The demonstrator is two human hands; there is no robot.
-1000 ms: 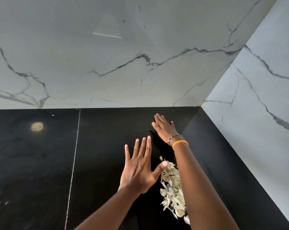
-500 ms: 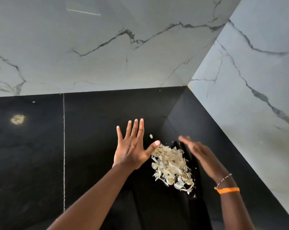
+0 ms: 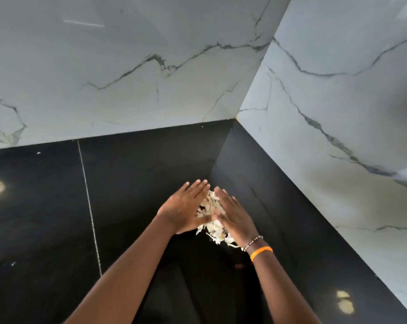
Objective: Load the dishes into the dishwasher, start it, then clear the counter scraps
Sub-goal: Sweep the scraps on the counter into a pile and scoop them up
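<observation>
The black table [image 3: 46, 218] fills the near half of my view, meeting marble-look walls [image 3: 127, 66] at the far right corner. The camera has tipped since a second ago, so the corner now sits higher and further right.

What has changed most is my two hands. A second ago the right one reached toward the far corner while the left lay flat beside the pile; half a second ago both stood apart with the scraps spread between them. Now the left hand [image 3: 183, 210] and right hand [image 3: 236, 218] have closed in from either side, fingers straight and pressed against the scraps [image 3: 209, 206], palms angled toward each other. Neither curls round anything; they squeeze the heap between flat palms.

The scraps, pale papery peelings, are bunched into a tight mound between the palms, some trailing out at the near edge by the right wrist. I judge the gathering nearly done, with lifting next; loose bits may slip out underneath.
</observation>
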